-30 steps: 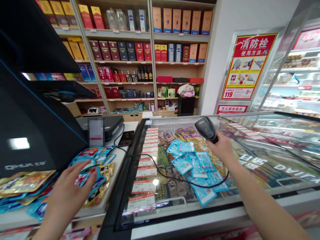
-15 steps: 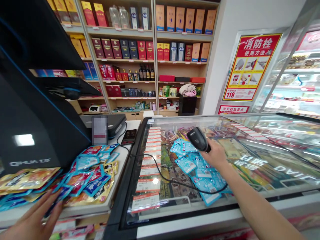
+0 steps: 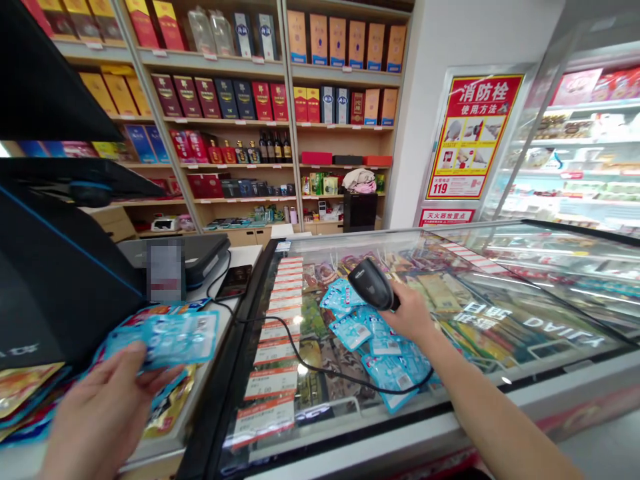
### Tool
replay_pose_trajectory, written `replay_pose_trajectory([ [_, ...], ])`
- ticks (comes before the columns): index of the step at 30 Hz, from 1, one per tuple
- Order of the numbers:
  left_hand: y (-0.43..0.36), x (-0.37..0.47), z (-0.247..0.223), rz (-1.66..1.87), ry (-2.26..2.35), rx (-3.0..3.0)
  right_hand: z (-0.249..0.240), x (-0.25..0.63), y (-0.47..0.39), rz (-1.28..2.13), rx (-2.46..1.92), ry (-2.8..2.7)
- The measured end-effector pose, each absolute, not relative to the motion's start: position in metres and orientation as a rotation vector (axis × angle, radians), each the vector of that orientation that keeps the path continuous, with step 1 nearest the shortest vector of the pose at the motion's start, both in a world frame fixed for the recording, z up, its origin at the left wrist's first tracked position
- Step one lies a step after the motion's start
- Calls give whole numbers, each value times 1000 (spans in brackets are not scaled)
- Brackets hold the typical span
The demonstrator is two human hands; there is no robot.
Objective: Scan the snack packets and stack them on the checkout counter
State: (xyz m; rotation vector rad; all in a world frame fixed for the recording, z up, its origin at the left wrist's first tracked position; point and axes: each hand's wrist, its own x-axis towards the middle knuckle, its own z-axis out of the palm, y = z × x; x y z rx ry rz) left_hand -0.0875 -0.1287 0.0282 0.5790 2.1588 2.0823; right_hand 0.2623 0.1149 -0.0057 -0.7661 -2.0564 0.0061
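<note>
Between the thumb and fingers of my left hand (image 3: 113, 400) is a light-blue snack packet (image 3: 183, 337), raised over the counter and a little blurred. Under and behind it lie more packets in gold, red and blue, partly covered by the hand. My right hand (image 3: 413, 313) is wrapped round the handle of a black barcode scanner (image 3: 371, 283), its head pointing up and left. Below the scanner a loose pile of light-blue packets (image 3: 385, 347) rests on the glass top of a chest freezer (image 3: 330, 427).
A black cable (image 3: 320, 370) loops over the freezer glass to the counter. A dark phone (image 3: 235, 281) lies at the counter's edge, beside a black flat device (image 3: 213, 257). The checkout machine (image 3: 45, 280) stands at left. Shelves of boxed bottles (image 3: 220, 100) line the back.
My left hand has taken a light-blue packet from the counter pile and lifted it to the right. The view has shifted right; the scanner stays in my right hand above the blue pile.
</note>
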Motion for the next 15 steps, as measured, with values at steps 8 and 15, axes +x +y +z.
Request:
replay_pose_trajectory([
  [8,-20,-6,32,1963,1362,408,-3,260,104,153,-608,-2136],
  [15,9,2,7,1913,1566,749,-1,253,91,266,-543,-2350],
])
